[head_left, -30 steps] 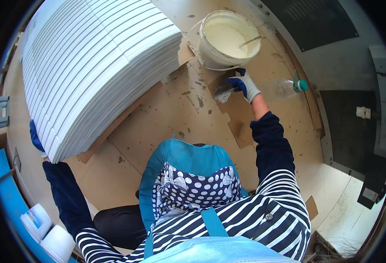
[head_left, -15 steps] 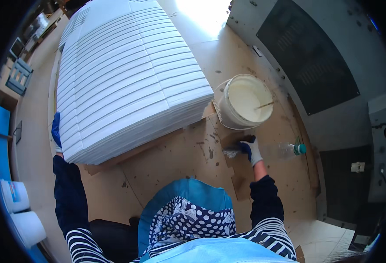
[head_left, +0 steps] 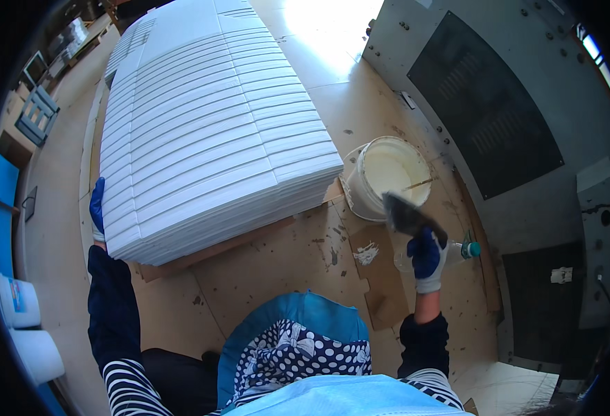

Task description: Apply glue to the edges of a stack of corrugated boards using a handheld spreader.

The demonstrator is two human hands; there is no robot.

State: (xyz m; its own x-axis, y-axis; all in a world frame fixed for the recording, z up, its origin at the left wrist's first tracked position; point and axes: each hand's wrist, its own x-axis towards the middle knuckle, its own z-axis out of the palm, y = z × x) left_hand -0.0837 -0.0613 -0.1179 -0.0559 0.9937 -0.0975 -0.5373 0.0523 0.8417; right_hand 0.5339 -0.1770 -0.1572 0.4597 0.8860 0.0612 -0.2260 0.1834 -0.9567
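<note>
1. Two gloved hands are in view. The right hand [head_left: 427, 258], in a blue and white glove, has its fingers wrapped tight around the handle of a dark putty knife [head_left: 407, 216], blade tilted up and away from the body, just beside the bucket.
2. Close by stands the white bucket [head_left: 388, 173] of pale paste on the floor, touching the near corner of the stack; a thin stick [head_left: 419, 184] leans inside against its rim. Its spot between stack and right hand seems chosen so the paste is in easy reach.
3. On the other side, the left hand [head_left: 97, 208], in a blue glove, rests against the left edge of the stack of white ribbed panels [head_left: 208, 132]. Whether its fingers curl around the edge or lie flat I cannot tell; it looks like a steadying hold.
4. Sheets of brown cardboard [head_left: 277, 256] lie under the stack and across the floor, spotted with dried paste, likely there to catch drips. A white smear [head_left: 366, 255] sits on one piece near the blade.
5. Just beyond the right hand, a clear bottle with a teal cap [head_left: 466, 248] lies on the floor, near a dark grey wall panel [head_left: 485, 104].
6. Far left, pale tubs [head_left: 20, 305] stand by a blue surface, well apart from the work.
</note>
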